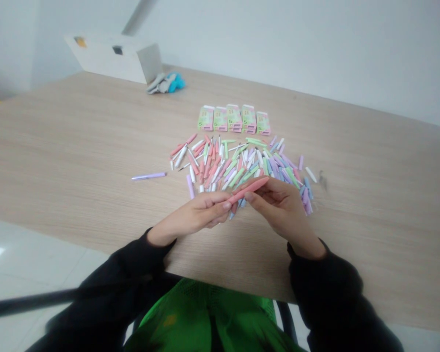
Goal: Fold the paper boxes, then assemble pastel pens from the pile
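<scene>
I have the coral-pink pen (pixel 248 190) raised off the table (pixel 77 127), slanting between both hands at the near edge of the heap of loose pen parts (pixel 238 171). The left hand (pixel 203 211) has its fingers pinched shut around the lower end, thumb uppermost. The right hand (pixel 280 203) is half curled, its thumb against the near side of the barrel and its fingers behind, towards the tapered tip. I read this as fitting or checking the barrel; blur keeps me from making out any seam.

To do it well, I would let the left pinch anchor the pen and give the right any turning or pressing. Both hands should work along one straight line, since a skewed push could make the parts bind. I'd squeeze only enough to stop smooth plastic slipping, and keep the knuckles clear of the heap. The lavender pen (pixel 148 176), lying well apart on the left, is best left undisturbed.
</scene>
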### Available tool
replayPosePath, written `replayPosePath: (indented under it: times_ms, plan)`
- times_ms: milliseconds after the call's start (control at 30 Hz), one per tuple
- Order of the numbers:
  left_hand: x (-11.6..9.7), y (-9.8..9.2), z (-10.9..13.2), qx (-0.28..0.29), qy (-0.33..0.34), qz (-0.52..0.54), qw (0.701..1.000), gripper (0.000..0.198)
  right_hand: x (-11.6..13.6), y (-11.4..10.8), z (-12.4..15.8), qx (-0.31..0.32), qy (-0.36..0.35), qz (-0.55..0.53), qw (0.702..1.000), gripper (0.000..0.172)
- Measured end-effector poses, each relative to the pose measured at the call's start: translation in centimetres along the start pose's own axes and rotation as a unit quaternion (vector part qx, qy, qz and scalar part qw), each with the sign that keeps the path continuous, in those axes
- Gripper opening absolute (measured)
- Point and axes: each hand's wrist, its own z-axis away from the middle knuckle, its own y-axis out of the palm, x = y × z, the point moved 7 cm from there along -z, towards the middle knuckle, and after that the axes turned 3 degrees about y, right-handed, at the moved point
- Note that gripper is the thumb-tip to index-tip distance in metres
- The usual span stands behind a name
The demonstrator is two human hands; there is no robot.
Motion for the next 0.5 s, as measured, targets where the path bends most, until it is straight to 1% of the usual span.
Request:
replayPosePath:
  times_ms: [133,233,267,333,400,433,467,500]
  plan:
    - [0.1,-0.2,-0.2,-0.002,0.004,-0.017,1.000,0.034,-0.4,-0.2,0.0,0.005,0.015,0.017,1.000,0.011]
    - [-0.3,-0.6,-0.4,-0.025,0.019,-0.066,0.997,0.039,-0.9,-0.6,0.1,-0.009,0.025,0.028,0.999,0.012]
    - [-0.4,-0.8,-0.5,-0.044,0.027,-0.090,0.995,0.036,-1.0,-0.7,0.2,-0.015,0.023,0.031,0.999,0.012]
    - [-0.8,-1.6,-0.5,-0.108,0.044,-0.127,0.985,0.028,-1.3,-0.6,0.4,-0.018,0.017,0.029,0.999,0.010]
    - [-0.9,-2.5,-0.4,-0.174,0.047,-0.133,0.975,0.025,-1.7,-0.2,0.6,-0.021,0.013,0.014,1.000,0.009]
    - [-0.7,-2.7,-0.4,-0.190,0.043,-0.126,0.973,0.026,-2.0,0.0,0.7,-0.025,0.014,0.003,1.000,0.009]
    - [-0.4,-2.7,-0.4,-0.181,0.033,-0.113,0.976,0.027,-2.2,0.1,0.7,-0.032,0.015,-0.009,0.999,0.009]
    - [-0.1,-2.4,-0.5,-0.153,0.020,-0.093,0.984,0.025,-2.4,0.2,0.7,-0.039,0.020,-0.022,0.999,0.008]
